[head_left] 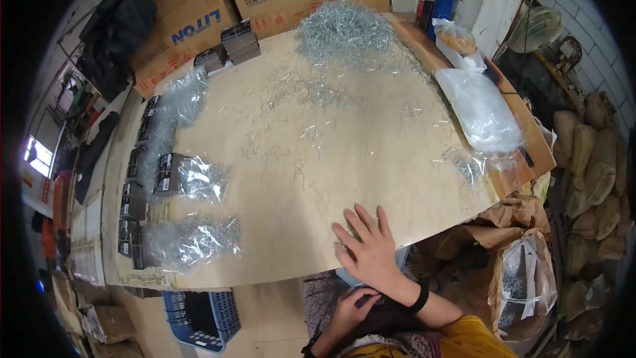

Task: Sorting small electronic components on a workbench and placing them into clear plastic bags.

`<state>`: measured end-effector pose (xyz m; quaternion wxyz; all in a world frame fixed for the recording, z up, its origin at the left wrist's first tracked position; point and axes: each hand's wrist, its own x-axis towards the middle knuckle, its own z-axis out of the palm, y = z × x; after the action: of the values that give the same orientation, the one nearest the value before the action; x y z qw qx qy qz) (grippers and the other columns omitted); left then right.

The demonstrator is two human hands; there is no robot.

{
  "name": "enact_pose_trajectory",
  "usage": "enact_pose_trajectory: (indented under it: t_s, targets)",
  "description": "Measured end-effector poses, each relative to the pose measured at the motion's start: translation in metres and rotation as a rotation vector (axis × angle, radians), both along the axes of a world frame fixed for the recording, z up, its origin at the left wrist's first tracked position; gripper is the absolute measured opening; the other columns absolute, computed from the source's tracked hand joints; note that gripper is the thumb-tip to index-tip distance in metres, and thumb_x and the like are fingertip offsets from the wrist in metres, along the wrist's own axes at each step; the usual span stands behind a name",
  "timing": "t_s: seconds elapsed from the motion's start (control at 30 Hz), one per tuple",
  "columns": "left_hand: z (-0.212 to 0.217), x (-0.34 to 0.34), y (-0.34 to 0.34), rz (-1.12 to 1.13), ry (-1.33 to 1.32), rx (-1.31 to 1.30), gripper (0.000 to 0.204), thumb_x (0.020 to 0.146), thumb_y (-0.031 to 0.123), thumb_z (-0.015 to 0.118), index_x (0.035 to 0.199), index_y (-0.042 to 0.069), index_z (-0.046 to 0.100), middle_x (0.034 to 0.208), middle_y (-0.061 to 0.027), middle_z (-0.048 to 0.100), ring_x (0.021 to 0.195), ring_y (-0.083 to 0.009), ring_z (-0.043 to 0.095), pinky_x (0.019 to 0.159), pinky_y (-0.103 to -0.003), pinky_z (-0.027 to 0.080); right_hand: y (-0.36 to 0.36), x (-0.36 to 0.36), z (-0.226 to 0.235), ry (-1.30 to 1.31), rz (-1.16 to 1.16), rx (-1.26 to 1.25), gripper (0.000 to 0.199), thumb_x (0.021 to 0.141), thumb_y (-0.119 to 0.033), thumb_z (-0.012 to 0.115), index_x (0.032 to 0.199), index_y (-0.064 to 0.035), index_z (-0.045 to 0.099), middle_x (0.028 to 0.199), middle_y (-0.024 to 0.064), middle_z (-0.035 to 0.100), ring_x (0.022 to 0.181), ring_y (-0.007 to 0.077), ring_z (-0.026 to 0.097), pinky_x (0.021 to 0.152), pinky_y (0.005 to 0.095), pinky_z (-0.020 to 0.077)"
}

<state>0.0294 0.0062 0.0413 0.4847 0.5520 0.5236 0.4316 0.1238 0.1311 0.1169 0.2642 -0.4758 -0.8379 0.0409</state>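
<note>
Silvery pins (pixel 308 134) are lying loose across the middle of the table (pixel 391 172), with a big pile (pixel 348 30) sitting at its far edge. Person is standing at the table's near edge. Right hand (pixel 368 252) is hanging over that edge, palm down, fingers fanning wide, gripping nothing visible; can't tell if it's actually touching wood. Left hand (pixel 354 311) is curling below the table's edge, fingers drawn in; something dark is showing by the fingertips, can't tell if it's being held.

Shiny heaps (pixel 195 242) and black boxes (pixel 132 202) are lining the table's left side; can't tell whether every heap is bagged. Blue crate (pixel 225 311) is sitting below the table's near left edge.

Judging from this, loose pins are needing handling by the small batch. Flat, low fingers would be working better than pinching: they'd be herding pins without pricking tips. Strokes should be staying short, keeping clear of the table's near edge, where strays could be dropping off. Thin pins will probably be tangling, so light pressure is paying.
</note>
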Motion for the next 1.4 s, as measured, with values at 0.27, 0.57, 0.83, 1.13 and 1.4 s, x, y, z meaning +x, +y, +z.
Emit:
enact_pose_trajectory:
  t_s: [0.27, 0.57, 0.83, 1.13, 1.4]
  targets:
    - [0.007, -0.007, -0.003, -0.005, 0.099, 0.038, 0.013, 0.075, 0.007, 0.076, 0.085, 0.003, 0.069, 0.085, -0.0098, 0.069, 0.076, -0.0224, 0.065, 0.071, -0.03, 0.051, -0.029, 0.045, 0.012, 0.331, 0.311, -0.056, 0.032, 0.078, -0.015, 0.064, 0.11, -0.0118, 0.065, 0.121, 0.009, 0.057, 0.114, 0.0294, 0.052, 0.098, 0.0479, 0.0398]
    - [0.006, -0.007, 0.015, -0.069, 0.154, -0.057, 0.011, 0.078, 0.01, 0.072, 0.088, 0.006, 0.069, 0.086, -0.0097, 0.069, 0.077, -0.025, 0.064, 0.073, -0.031, 0.051, 0.1, 0.042, 0.013, 0.282, 0.128, -0.063, 0.04, 0.087, -0.014, 0.056, 0.125, -0.0018, 0.052, 0.136, 0.0199, 0.045, 0.122, 0.0378, 0.045, 0.104, 0.0475, 0.0347]
    - [-0.002, -0.006, 0.005, -0.106, 0.068, 0.002, 0.01, 0.079, 0.008, 0.072, 0.087, 0.002, 0.07, 0.085, -0.0076, 0.07, 0.077, -0.0176, 0.064, 0.072, -0.028, 0.051, 0.116, -0.013, -0.006, -0.061, 0.556, 0.036, 0.053, 0.09, -0.046, 0.051, 0.133, -0.0149, 0.048, 0.142, 0.0145, 0.04, 0.134, 0.0327, 0.031, 0.111, 0.0461, 0.0244]
    - [-0.005, -0.004, 0.011, -0.078, 0.08, -0.093, 0.01, 0.078, 0.01, 0.072, 0.087, 0.006, 0.07, 0.086, -0.0089, 0.069, 0.077, -0.0241, 0.063, 0.073, -0.031, 0.051, 0.051, 0.036, 0.015, 0.033, 0.643, -0.252, 0.042, 0.09, -0.017, 0.053, 0.129, -0.0022, 0.05, 0.137, 0.0101, 0.048, 0.132, 0.0266, 0.038, 0.111, 0.0404, 0.0306]
    - [-0.001, -0.009, 0.006, -0.126, 0.071, -0.002, 0.009, 0.077, 0.009, 0.074, 0.084, 0.005, 0.071, 0.083, -0.0084, 0.07, 0.073, -0.022, 0.064, 0.072, -0.03, 0.051, -0.018, 0.083, 0.013, 0.372, 0.639, -0.52, 0.056, 0.066, 0.015, 0.047, 0.117, -0.005, 0.061, 0.133, 0.0109, 0.053, 0.125, 0.0263, 0.048, 0.108, 0.039, 0.037]
